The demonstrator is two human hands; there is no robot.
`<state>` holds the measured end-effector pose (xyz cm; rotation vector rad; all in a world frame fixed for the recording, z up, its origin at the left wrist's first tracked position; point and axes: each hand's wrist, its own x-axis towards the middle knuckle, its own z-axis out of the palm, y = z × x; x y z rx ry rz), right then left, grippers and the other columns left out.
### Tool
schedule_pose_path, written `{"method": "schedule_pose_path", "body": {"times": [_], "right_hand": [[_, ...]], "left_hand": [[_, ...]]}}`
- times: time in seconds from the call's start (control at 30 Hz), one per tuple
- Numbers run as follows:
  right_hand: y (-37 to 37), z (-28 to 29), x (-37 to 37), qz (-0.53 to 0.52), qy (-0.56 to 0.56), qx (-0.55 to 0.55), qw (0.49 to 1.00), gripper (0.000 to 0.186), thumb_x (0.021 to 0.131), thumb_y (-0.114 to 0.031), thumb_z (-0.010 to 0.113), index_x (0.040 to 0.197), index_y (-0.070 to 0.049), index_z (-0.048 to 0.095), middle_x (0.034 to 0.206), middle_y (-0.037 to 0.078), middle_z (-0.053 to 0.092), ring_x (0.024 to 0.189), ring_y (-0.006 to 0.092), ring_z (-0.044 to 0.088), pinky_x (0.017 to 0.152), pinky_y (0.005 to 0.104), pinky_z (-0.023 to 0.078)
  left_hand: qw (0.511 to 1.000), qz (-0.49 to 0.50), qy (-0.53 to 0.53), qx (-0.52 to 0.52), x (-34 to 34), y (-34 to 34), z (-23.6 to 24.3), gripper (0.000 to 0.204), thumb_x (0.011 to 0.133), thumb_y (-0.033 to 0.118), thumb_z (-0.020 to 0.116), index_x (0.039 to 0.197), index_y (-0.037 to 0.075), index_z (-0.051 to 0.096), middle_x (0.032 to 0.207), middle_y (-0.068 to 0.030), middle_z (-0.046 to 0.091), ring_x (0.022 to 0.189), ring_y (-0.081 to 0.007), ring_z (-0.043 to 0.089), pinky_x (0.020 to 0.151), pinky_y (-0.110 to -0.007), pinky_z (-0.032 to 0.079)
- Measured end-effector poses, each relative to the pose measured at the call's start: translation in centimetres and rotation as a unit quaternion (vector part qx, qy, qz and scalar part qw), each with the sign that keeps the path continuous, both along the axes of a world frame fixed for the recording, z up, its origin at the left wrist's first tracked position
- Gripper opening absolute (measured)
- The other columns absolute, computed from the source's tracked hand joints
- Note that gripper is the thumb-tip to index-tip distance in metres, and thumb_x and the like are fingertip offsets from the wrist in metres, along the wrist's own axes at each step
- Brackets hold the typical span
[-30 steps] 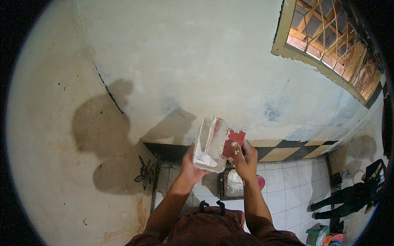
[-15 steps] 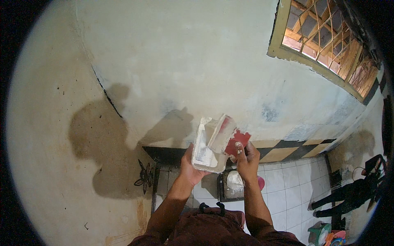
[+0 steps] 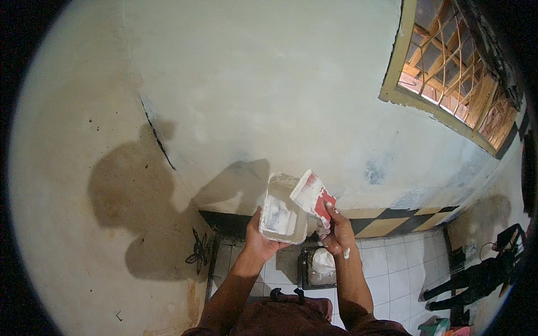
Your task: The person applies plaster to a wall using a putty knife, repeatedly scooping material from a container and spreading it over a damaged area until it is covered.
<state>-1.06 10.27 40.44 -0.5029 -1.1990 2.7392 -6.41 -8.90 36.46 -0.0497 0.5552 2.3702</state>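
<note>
My left hand (image 3: 261, 238) grips a shallow rectangular tub (image 3: 303, 234) from its left side and underneath. White paste smears the tub's inside and rim. In my right hand (image 3: 337, 232) is a red putty scraper (image 3: 324, 203), pinched between thumb and fingers. Its wide blade end is coated with white paste and tilts over the tub's upper right edge. I cannot tell whether the two touch. White paste also sticks to my right fingers and wrist. The patched, pale wall (image 3: 241, 101) rises just beyond both hands.
Below my hands a dark tray (image 3: 311, 279) with a white lump (image 3: 323, 261) stands on the white tiled floor (image 3: 378, 266). A window with a metal grille (image 3: 448, 73) is at upper right. A person in dark clothing (image 3: 476, 277) appears at the far right. A crack (image 3: 157, 134) marks the left wall.
My right hand has turned the scraper, and its paste-covered blade now shows above the tub's right edge. The tub has dropped slightly in view, and the whole scene has shifted a little.
</note>
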Motion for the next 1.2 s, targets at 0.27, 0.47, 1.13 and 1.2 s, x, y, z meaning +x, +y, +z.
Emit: {"method": "schedule_pose_path", "body": {"times": [0.27, 0.47, 1.13, 1.2], "right_hand": [[-4.8, 7.0, -4.4, -0.002, 0.066, 0.013, 0.998, 0.022, 0.085, -0.027, 0.068, 0.092, -0.011, 0.055, 0.065, 0.000, 0.055, 0.042, 0.0062, 0.045, 0.035, 0.0194, 0.036], [-5.6, 14.8, -9.4, -0.100, 0.247, 0.080, 0.960, 0.020, 0.088, -0.013, 0.063, 0.105, -0.007, 0.056, 0.087, 0.001, 0.061, 0.062, 0.0068, 0.054, 0.049, 0.0173, 0.044], [-3.8, 41.2, -23.7, -0.446, 0.265, 0.850, -0.091, 0.022, 0.078, -0.009, 0.062, 0.100, -0.008, 0.060, 0.098, 0.007, 0.055, 0.078, 0.0220, 0.066, 0.061, 0.0334, 0.058], [-4.6, 41.7, -24.9, -0.442, 0.275, 0.852, -0.057, 0.022, 0.078, -0.010, 0.061, 0.100, -0.008, 0.060, 0.098, 0.007, 0.054, 0.077, 0.0222, 0.066, 0.061, 0.0337, 0.058]], "left_hand": [[1.000, -0.006, -0.010, 0.026, -3.5, -3.7, 1.5, 0.058, 0.089, 0.058, 0.040, 0.127, 0.014, 0.052, 0.122, -0.0101, 0.058, 0.108, -0.0336, 0.058, 0.082, -0.059, 0.049], [1.000, -0.019, -0.004, 0.010, -5.3, -7.3, 1.8, 0.059, 0.088, 0.056, 0.041, 0.127, 0.014, 0.052, 0.122, -0.0107, 0.058, 0.107, -0.0359, 0.059, 0.081, -0.060, 0.050], [1.000, -0.003, 0.013, 0.006, -5.5, -13.3, 1.8, 0.061, 0.090, 0.055, 0.036, 0.132, 0.012, 0.046, 0.124, -0.0136, 0.054, 0.111, -0.0370, 0.056, 0.084, -0.060, 0.050], [0.998, -0.008, -0.024, 0.052, -5.9, -14.1, 0.8, 0.060, 0.090, 0.055, 0.038, 0.131, 0.012, 0.047, 0.123, -0.0129, 0.055, 0.110, -0.0366, 0.056, 0.083, -0.059, 0.050]]}}
